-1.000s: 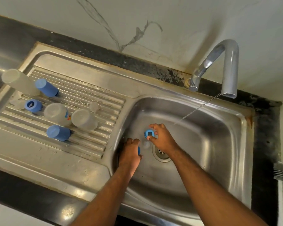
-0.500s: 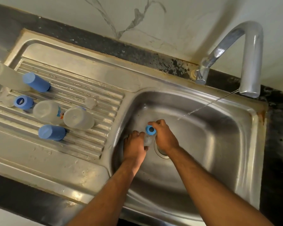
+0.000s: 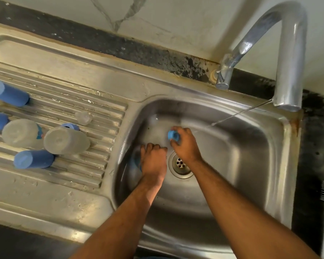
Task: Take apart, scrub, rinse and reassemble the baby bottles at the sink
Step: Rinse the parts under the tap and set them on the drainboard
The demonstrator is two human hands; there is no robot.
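Two bare forearms, no sleeves, left hand (image 3: 153, 161) and right hand (image 3: 185, 146) ungloved.

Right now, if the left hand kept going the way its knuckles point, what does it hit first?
Probably the sink's far basin wall; the left hand points up-frame, passing left of the blue ring the right hand holds. Depth unclear.

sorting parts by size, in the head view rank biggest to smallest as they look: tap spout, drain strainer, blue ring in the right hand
1. tap spout, though nearest the camera
2. drain strainer
3. blue ring, pinched by the right hand
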